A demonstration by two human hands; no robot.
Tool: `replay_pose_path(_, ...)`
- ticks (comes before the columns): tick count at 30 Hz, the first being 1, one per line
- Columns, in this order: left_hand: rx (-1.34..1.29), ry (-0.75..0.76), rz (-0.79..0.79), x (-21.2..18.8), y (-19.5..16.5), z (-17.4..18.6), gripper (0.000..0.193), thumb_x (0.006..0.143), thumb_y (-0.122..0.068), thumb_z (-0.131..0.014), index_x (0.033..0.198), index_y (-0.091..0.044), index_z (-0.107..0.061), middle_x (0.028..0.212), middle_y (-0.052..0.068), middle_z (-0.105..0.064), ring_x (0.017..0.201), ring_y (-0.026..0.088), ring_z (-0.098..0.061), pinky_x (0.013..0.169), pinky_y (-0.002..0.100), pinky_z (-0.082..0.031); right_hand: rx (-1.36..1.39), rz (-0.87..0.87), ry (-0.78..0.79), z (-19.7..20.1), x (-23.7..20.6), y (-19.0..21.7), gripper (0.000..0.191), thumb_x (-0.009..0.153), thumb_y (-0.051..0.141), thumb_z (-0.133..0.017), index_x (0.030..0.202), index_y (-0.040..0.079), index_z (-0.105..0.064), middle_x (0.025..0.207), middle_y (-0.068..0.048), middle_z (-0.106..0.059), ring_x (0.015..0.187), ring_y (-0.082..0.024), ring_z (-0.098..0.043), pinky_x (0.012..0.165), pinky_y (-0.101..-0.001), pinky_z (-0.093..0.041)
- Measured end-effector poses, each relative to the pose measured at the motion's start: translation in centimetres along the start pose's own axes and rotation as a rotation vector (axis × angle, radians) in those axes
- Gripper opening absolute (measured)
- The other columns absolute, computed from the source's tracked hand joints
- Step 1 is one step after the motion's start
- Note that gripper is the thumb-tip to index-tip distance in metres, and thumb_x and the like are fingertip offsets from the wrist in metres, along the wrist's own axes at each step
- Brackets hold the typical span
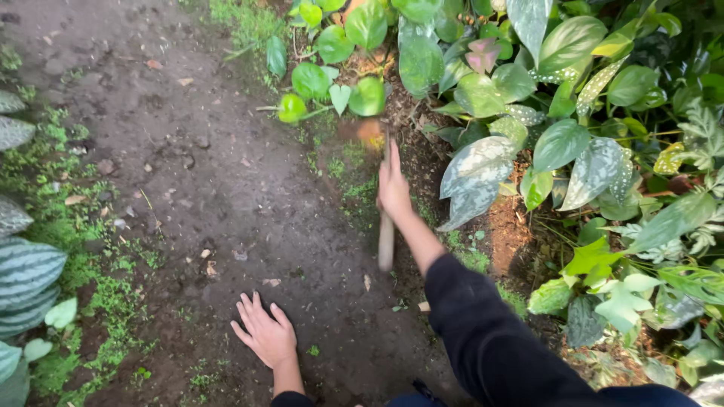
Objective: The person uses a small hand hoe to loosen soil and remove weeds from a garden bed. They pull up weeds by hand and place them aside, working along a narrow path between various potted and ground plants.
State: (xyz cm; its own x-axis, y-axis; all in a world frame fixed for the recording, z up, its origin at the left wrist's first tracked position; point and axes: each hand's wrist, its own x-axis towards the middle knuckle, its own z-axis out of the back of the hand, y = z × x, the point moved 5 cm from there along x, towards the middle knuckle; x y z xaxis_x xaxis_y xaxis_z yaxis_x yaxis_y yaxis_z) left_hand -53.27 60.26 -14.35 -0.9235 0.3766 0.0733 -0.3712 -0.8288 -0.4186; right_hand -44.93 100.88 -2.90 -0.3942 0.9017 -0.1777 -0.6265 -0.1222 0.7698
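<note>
Right hand: I see my right hand (394,187) wrapped tight around a wooden tool handle (386,240), arm stretched forward in a dark sleeve (490,339).
Tool handle: a pale, straight wooden shaft; its butt end pokes out below my right fist, toward me, and the rest runs up past the knuckles.
Tool head: an orange-brown blur (371,134) just beyond my right fingertips; motion smear hides its shape, so I cannot tell what kind of tool it is.
Left hand: my left hand (264,335) lies palm down with fingers spread, pressed flat on the bare soil (226,188), holding nothing.
Spacing: the two hands are well apart, the left nearer to me and to the left of the handle's butt end.
Ground near the tool head: a patch of low green weeds (354,188) just left of my right hand.
Right of my right hand: a dense bed of variegated leaves (588,151), green mottled with white, one large silvery leaf (475,177) near my wrist.
Far left of my left hand: striped, dark-and-pale green leaves (26,275) at the frame edge.
</note>
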Motion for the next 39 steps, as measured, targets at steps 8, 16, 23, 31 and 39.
replay_pose_path(8,-0.033,-0.038,-0.008,0.3,0.0,0.4,0.050,0.104,-0.030,-0.047,0.150,-0.009,-0.051,0.166,0.011,-0.041,0.155,0.027,-0.034,0.129,0.053,-0.014,0.121,0.066,-0.063,4.1,-1.8,-3.0,0.063,0.110,0.028,-0.041,0.165,0.035,-0.011,0.085,-0.001,-0.054,0.048,-0.019,-0.060,0.046,-0.0346,-0.055)
replay_pose_path(16,-0.003,-0.042,-0.010,0.6,-0.6,1.0,0.049,0.105,-0.028,-0.048,0.149,-0.008,-0.051,0.166,0.012,-0.041,0.155,0.026,-0.035,0.129,0.053,-0.015,0.058,-0.181,0.060,3.1,-11.1,-5.3,0.066,0.106,0.031,-0.044,0.163,0.039,-0.011,0.056,-0.007,-0.057,0.042,-0.017,-0.058,0.042,-0.0320,-0.053)
replay_pose_path(23,-0.022,-0.022,-0.012,0.1,-0.5,0.9,0.049,0.106,-0.029,-0.047,0.150,-0.008,-0.051,0.167,0.012,-0.039,0.156,0.027,-0.033,0.130,0.053,-0.014,0.050,-0.089,-0.012,3.3,-7.3,-4.5,0.064,0.109,0.029,-0.043,0.165,0.035,-0.012,0.061,-0.011,-0.059,0.044,-0.019,-0.056,0.042,-0.0369,-0.051)
replay_pose_path(31,-0.030,-0.019,0.009,0.5,-0.7,0.8,0.049,0.105,-0.029,-0.046,0.150,-0.008,-0.050,0.167,0.011,-0.038,0.156,0.026,-0.032,0.129,0.051,-0.014,-0.170,-0.074,0.152,4.7,-17.6,-6.0,0.064,0.107,0.029,-0.044,0.164,0.036,-0.016,0.058,-0.012,-0.065,0.047,-0.022,-0.067,0.049,-0.0353,-0.054)
replay_pose_path(39,-0.005,-0.009,0.016,0.6,-0.5,0.5,0.052,0.101,-0.030,-0.048,0.149,-0.010,-0.050,0.166,0.010,-0.037,0.154,0.026,-0.031,0.128,0.051,-0.014,-0.111,-0.130,0.140,1.9,-17.0,-4.2,0.068,0.105,0.027,-0.045,0.164,0.033,-0.012,0.063,-0.009,-0.064,0.045,-0.019,-0.059,0.044,-0.0367,-0.050)
